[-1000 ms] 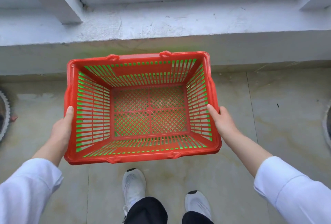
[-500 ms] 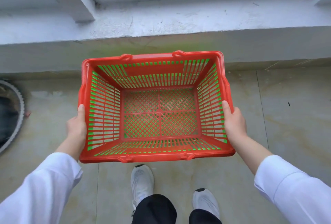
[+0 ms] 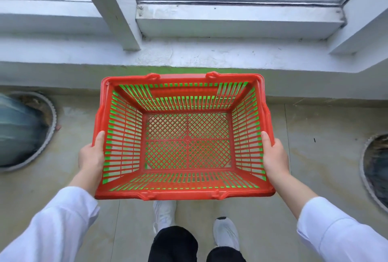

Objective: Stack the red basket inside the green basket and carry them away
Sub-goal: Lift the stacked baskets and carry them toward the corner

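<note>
The red basket (image 3: 184, 136), nested in the green basket (image 3: 110, 127), is held above the floor (image 3: 315, 167) by the left hand (image 3: 91, 157) and right hand (image 3: 275, 157), each grip closed on a side rim. A tilt could let it slip.

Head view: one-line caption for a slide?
Both hands, left and right, hold the red basket nested in the green basket above the floor.

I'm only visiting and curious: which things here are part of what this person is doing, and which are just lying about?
Part of the job:
- red basket, held at its sides
- green basket, showing only through the red one's slots
- left hand
- right hand

Just lying about:
- round grated objects on the floor, left and right
- window ledge
</note>
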Available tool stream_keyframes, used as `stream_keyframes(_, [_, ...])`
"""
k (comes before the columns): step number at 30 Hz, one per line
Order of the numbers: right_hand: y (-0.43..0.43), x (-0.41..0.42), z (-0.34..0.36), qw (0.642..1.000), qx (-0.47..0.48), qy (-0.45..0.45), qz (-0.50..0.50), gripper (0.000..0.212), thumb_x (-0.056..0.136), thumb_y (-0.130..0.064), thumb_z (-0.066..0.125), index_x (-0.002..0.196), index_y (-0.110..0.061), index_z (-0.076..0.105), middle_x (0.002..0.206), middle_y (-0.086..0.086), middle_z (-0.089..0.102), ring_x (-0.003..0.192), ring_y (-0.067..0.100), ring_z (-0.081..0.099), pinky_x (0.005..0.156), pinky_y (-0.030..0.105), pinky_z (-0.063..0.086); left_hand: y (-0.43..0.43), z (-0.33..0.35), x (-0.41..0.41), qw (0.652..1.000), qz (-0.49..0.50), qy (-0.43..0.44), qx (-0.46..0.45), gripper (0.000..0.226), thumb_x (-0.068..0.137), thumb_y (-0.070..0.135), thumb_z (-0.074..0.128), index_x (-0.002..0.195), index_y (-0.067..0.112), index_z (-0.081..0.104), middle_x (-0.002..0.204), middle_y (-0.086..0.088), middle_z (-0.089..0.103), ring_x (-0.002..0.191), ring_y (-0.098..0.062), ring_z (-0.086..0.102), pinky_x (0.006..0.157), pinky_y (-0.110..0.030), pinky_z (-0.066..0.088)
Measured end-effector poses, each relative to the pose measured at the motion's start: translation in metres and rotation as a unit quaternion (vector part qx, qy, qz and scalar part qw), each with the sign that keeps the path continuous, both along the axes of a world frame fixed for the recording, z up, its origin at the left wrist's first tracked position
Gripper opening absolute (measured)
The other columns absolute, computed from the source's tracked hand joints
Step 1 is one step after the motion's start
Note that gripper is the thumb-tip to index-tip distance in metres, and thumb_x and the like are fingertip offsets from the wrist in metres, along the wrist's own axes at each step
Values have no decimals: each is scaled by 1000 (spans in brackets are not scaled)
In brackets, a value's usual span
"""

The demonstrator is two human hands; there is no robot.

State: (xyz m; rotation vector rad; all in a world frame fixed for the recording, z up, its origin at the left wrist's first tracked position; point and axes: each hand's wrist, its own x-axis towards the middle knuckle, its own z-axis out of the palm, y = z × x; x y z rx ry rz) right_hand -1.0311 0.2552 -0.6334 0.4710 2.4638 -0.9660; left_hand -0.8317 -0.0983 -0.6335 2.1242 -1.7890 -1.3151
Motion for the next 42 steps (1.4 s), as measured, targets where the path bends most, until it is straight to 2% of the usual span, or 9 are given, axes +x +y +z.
stream_keyframes(4, [8, 5, 43, 1000, -4, 13, 12, 54, 89, -65, 30, 101, -17, 53, 102, 9, 67, 95, 32, 65, 86, 47, 53, 13, 45, 7, 1000, 8, 14, 1, 61, 75, 73, 48, 91, 15, 61, 99, -17, 70, 89, -38, 67, 91, -52, 50])
stream_keyframes(9, [22, 22, 91, 999, -11, 35, 13, 55, 88, -65, 31, 99, -16, 53, 100, 8, 68, 90, 29, 65, 86, 45, 53, 32, 101, 20, 999, 24, 45, -4, 63, 84, 62, 50, 111, 6, 64, 103, -14, 66, 88, -34, 63, 88, -42, 49])
stream_keyframes(16, [47, 74, 124, 998, -19, 51, -15, 58, 87, -67, 32, 99, -15, 56, 100, 8, 69, 91, 31, 66, 86, 47, 53, 50, 154, 52, 997, -8, 70, 13, 61, 88, 55, 49, 120, 3, 59, 109, -15, 64, 97, -36, 62, 82, -41, 45])
stream_keyframes(19, [65, 105, 131, 998, -32, 42, -39, 70, 81, -75, 31, 102, -15, 59, 100, 8, 70, 91, 31, 67, 86, 48, 53, 56, 172, 72, 996, -37, 77, 23, 61, 86, 52, 54, 119, 1, 58, 111, -18, 64, 97, -37, 62, 82, -40, 45])
stream_keyframes(23, [94, 137, 138, 996, -19, 55, -63, 58, 90, -60, 38, 106, -8, 61, 103, 12, 69, 88, 30, 63, 79, 36, 48, 69, 181, 94, 992, -81, 82, 42, 56, 84, 51, 58, 112, 3, 60, 108, -20, 65, 88, -30, 60, 83, -40, 48])
stream_keyframes(25, [112, 153, 141, 996, -4, 65, -66, 59, 91, -58, 37, 105, -6, 62, 103, 14, 68, 92, 34, 62, 78, 37, 46, 81, 183, 104, 990, -106, 78, 44, 51, 84, 53, 57, 105, 7, 60, 100, -17, 64, 85, -32, 61, 83, -42, 49])
stream_keyframes(27, [131, 169, 142, 995, 10, 74, -73, 60, 91, -58, 37, 104, -6, 62, 99, 14, 67, 95, 37, 62, 80, 39, 46, 96, 182, 112, 988, -125, 77, 48, 52, 83, 57, 55, 101, 8, 60, 98, -16, 64, 84, -33, 63, 84, -45, 51])
stream_keyframes(36, [265, 257, 151, 986, 7, 86, -145, 57, 91, -60, 36, 95, -9, 61, 87, 7, 65, 75, 28, 60, 69, 33, 45, 208, 178, 137, 975, -206, 66, 46, 60, 82, 58, 55, 108, 3, 61, 104, -20, 66, 96, -39, 65, 91, -50, 50])
stream_keyframes(42, [373, 337, 173, 972, 9, 90, -216, 56, 91, -57, 38, 96, -6, 61, 87, 9, 64, 77, 30, 58, 69, 33, 44, 314, 200, 156, 962, -264, 62, 37, 59, 83, 55, 57, 111, 3, 61, 104, -20, 66, 93, -37, 64, 86, -43, 50])
